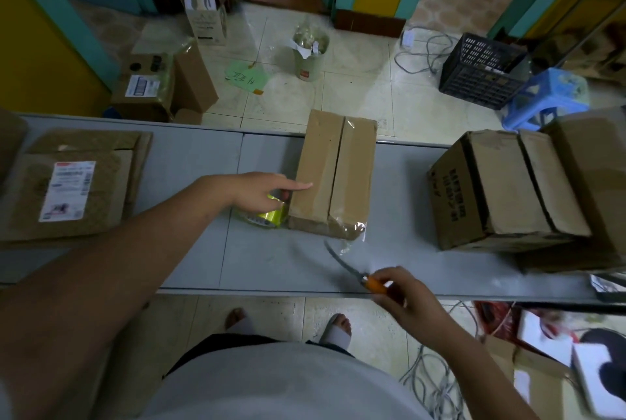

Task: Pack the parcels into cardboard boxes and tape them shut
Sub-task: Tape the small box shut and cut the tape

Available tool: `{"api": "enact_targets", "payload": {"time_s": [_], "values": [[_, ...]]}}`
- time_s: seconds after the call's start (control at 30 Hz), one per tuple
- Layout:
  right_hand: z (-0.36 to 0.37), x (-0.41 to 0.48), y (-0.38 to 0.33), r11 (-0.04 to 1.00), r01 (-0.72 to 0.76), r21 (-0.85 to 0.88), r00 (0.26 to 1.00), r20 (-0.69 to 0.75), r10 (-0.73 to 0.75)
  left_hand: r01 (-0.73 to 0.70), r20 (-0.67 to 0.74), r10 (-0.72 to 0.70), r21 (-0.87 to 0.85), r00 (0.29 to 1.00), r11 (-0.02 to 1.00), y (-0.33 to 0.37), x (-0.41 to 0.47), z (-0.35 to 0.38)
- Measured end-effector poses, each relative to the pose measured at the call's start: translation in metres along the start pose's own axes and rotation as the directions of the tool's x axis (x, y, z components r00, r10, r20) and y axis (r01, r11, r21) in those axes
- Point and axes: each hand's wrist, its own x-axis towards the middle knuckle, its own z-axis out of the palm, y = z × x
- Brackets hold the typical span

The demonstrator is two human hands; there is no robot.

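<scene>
A closed cardboard box [333, 172] lies in the middle of the grey table [189, 165], with clear tape along its seam and a loose tape end hanging off its near corner. My left hand [262, 192] rests on a roll of clear tape [269, 216] with a yellow-green core, right against the box's left side; the index finger points onto the box. My right hand [403, 294] grips the orange handle of a knife [352, 272] near the table's front edge, blade pointing up-left toward the box. The blade is blurred.
Flattened cardboard with a shipping label [67, 191] lies at the table's left. Larger boxes [508, 189] stand stacked at the right. Beyond the table on the floor are cartons [145, 87], a bin [310, 54], a black crate [481, 71] and a blue stool [545, 98]. Cables [433, 389] lie by my feet.
</scene>
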Motion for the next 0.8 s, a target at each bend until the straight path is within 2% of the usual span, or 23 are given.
{"api": "enact_targets", "payload": {"time_s": [0.1, 0.3, 0.6, 0.8], "values": [[0.035, 0.01, -0.054, 0.98, -0.027, 0.195, 0.999, 0.049, 0.018, -0.002, 0.062, 0.0, 0.02, 0.998, 1.0, 0.0, 0.002, -0.013], [0.085, 0.037, -0.114, 0.905, -0.101, 0.412, 0.989, -0.056, 0.136, 0.026, 0.095, -0.024, -0.016, 0.995, 1.0, -0.011, 0.004, -0.013], [0.116, 0.057, -0.155, 0.85, -0.198, 0.487, 0.949, -0.122, 0.291, -0.019, 0.084, 0.027, -0.098, 0.996, 0.995, -0.015, 0.004, -0.009], [0.107, 0.07, -0.177, 0.868, -0.238, 0.436, 0.922, -0.179, 0.343, -0.054, 0.074, 0.065, -0.139, 0.995, 0.989, -0.011, 0.003, -0.01]]}}
